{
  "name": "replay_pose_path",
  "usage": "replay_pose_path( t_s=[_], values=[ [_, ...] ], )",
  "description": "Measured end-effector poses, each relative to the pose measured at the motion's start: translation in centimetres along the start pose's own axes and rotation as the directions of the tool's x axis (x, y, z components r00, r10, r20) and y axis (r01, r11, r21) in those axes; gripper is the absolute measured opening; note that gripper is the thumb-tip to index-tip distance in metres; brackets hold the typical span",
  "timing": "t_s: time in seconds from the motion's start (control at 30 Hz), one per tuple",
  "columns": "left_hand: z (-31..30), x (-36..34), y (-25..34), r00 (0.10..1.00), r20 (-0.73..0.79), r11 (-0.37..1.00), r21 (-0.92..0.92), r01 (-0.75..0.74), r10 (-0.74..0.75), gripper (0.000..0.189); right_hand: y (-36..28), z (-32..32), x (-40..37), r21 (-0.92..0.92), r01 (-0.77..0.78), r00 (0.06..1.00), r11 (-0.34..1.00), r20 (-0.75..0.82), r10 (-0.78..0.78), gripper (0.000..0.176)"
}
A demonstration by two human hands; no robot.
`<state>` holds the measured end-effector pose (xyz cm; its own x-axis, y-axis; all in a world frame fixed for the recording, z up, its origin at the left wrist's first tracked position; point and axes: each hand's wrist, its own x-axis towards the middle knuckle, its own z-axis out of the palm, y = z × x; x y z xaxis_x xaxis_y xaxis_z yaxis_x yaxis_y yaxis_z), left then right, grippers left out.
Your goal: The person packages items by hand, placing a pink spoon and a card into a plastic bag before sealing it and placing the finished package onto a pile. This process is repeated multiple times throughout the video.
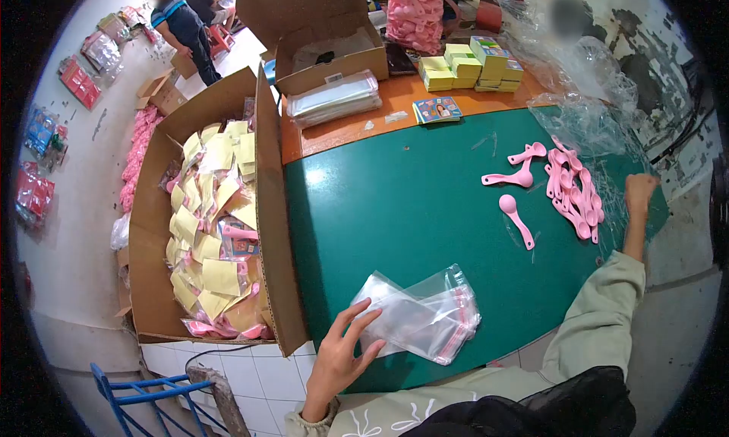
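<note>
My left hand [345, 355] hovers at the left edge of the clear plastic bags [425, 315], fingers spread, with a fingertip over or touching the nearest bag. The bags lie loosely fanned at the table's front edge, and some have a reddish seal strip. Off at the table's right end is my right hand [642, 192], its fingers curled in; whatever they may hold is hidden. Close to it is a heap of pink measuring spoons [577, 194]. A single pink spoon [516, 220] lies left of the heap, and others lie just behind it.
A tall cardboard box [272, 232] of packed bags with yellowish cards stands left of the green table [364, 224]. At the back are stacked card packs [456, 65], a flat stack of plastic sleeves [334, 99] and crumpled clear film [585, 122]. A person [182, 27] stands far left.
</note>
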<state>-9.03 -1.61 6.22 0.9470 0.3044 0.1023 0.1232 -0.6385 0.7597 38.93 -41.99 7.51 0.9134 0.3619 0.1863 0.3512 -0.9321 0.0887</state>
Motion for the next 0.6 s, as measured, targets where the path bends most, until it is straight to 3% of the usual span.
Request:
replay_pose_path(
  t_s=[0.07,0.1,0.13,0.17,0.23,0.33,0.4,0.43,0.5,0.53,0.6],
  values=[
    [0.3,0.4,-0.3,1.000,-0.003,1.000,-0.014,0.001,-0.001,0.046,-6.5,-0.5,-2.7,0.484,0.108,0.990,0.868,-0.136,-0.048,0.029],
    [0.5,0.7,-0.3,1.000,0.029,1.000,-0.023,0.000,0.000,0.045,-10.1,-0.1,-4.4,0.725,0.068,0.995,0.685,0.000,-0.099,0.032],
    [1.0,1.5,-0.4,0.998,0.058,1.000,-0.029,-0.006,0.007,0.044,-14.5,-1.1,-7.0,0.677,0.045,0.965,0.734,0.161,-0.207,0.035],
    [1.6,2.3,-0.4,0.996,0.092,0.999,-0.034,-0.011,0.014,0.042,-18.4,-1.8,-9.4,0.692,0.202,0.919,0.693,0.110,-0.378,0.037],
    [3.1,4.4,-0.6,0.987,0.123,0.992,0.061,-0.112,0.104,0.042,-22.3,-0.2,-11.7,0.619,0.386,0.880,0.683,-0.026,-0.474,0.039],
    [5.7,7.2,-1.0,0.973,0.169,0.957,0.216,-0.193,0.158,0.041,-24.2,2.6,-12.9,0.551,0.372,0.919,0.747,-0.110,-0.378,0.043],
    [7.4,8.6,-1.1,0.971,0.168,0.925,0.313,-0.216,0.170,0.039,-24.3,3.2,-12.9,0.508,0.417,0.904,0.754,-0.142,-0.404,0.038],
    [7.7,9.0,-1.1,0.966,0.203,0.932,0.294,-0.215,0.159,0.038,-24.1,3.0,-12.8,0.483,0.435,0.897,0.760,-0.158,-0.413,0.036],
    [8.0,9.6,-1.2,0.950,0.280,0.943,0.255,-0.212,0.138,0.036,-22.9,0.4,-12.4,0.716,0.225,0.899,0.661,0.110,-0.425,0.027],
    [8.0,10.0,-1.8,0.930,0.330,0.969,0.126,-0.212,0.160,0.034,-22.3,-1.6,-12.0,0.795,0.094,0.861,0.599,0.237,-0.449,0.023],
    [7.7,10.8,-2.9,0.885,0.413,0.976,-0.132,-0.174,0.214,0.030,-17.7,-3.8,-9.8,0.894,0.176,0.786,0.412,0.124,-0.606,0.012]
  ],
)
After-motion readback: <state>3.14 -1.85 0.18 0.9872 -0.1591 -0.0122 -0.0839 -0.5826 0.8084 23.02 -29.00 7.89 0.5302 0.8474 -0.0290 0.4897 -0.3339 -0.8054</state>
